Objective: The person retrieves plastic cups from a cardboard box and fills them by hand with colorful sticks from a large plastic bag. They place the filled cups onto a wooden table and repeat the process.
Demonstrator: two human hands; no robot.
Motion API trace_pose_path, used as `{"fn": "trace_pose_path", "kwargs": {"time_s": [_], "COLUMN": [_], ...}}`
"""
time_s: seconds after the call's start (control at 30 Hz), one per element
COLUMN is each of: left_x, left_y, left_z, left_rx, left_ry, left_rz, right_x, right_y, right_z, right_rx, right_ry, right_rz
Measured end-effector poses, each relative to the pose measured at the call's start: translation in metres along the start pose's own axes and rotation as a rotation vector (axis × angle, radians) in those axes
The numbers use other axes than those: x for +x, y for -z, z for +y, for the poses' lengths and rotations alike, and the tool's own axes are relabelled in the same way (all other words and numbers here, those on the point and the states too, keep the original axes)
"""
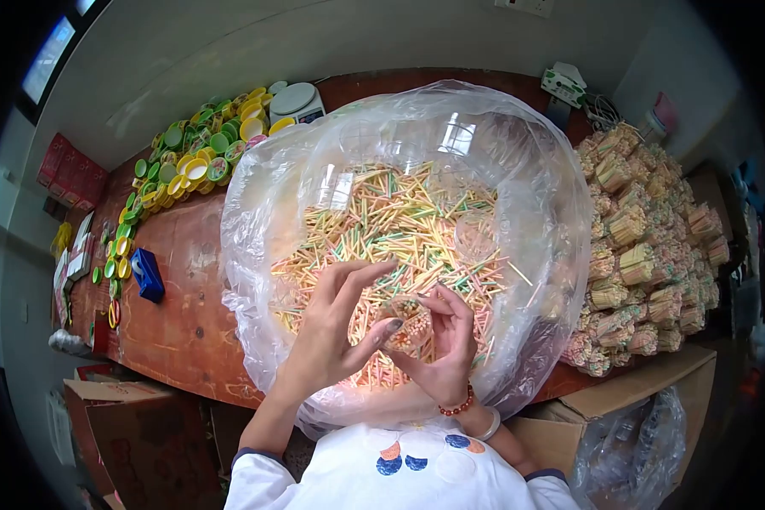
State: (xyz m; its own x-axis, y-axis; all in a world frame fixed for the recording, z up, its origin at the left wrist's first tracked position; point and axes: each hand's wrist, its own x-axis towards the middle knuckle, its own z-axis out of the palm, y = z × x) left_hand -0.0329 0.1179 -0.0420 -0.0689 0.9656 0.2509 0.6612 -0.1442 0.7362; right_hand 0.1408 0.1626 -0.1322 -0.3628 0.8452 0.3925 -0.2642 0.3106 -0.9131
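While both close round one bundle point(408, 327) — left hand point(331, 331), right hand point(450, 340).

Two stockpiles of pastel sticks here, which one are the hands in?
The loose pile of pastel sticks in the clear plastic bag, centre table; both hands reach into it. The bundled sticks stacked at the right go untouched.

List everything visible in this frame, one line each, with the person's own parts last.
Clear plastic bag: one, table centre.
Loose thin sticks: many, yellow, green and pink, inside the bag.
Bundled sticks: many, pastel, piled right of the bag.
Round plastic lids: many, green and yellow, table's far left.
Digital scale: one, white, far edge.
Small blue box: one, left of the bag.
Wooden table: one, brown.
Cardboard boxes: brown, below the table.
Left hand and right hand: together on a small stick bundle.
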Motion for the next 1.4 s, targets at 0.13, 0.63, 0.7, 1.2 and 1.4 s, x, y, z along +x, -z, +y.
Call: {"fn": "trace_pose_path", "kwargs": {"time_s": [0.13,0.63,0.7,1.2,1.4], "left_x": [0.008,0.037,0.039,0.014,0.055], "left_y": [-0.016,-0.004,-0.004,0.023,-0.012], "left_z": [0.007,-0.004,-0.006,-0.06,-0.099], "left_rx": [0.198,0.182,0.171,0.37,0.366], "left_ry": [-0.198,-0.261,-0.266,0.053,0.018], "left_rz": [-0.352,-0.129,-0.117,-0.079,0.258], "right_x": [-0.001,0.06,0.08,0.122,0.17], "right_y": [0.007,0.272,0.356,0.555,0.198], "right_z": [-0.015,-0.162,-0.19,-0.144,-0.135], "right_rx": [-0.074,-0.574,-0.816,-2.018,-1.186], "right_ry": [-0.106,0.081,0.022,0.235,0.424], "right_rz": [-0.017,0.773,1.082,1.121,0.294]}}
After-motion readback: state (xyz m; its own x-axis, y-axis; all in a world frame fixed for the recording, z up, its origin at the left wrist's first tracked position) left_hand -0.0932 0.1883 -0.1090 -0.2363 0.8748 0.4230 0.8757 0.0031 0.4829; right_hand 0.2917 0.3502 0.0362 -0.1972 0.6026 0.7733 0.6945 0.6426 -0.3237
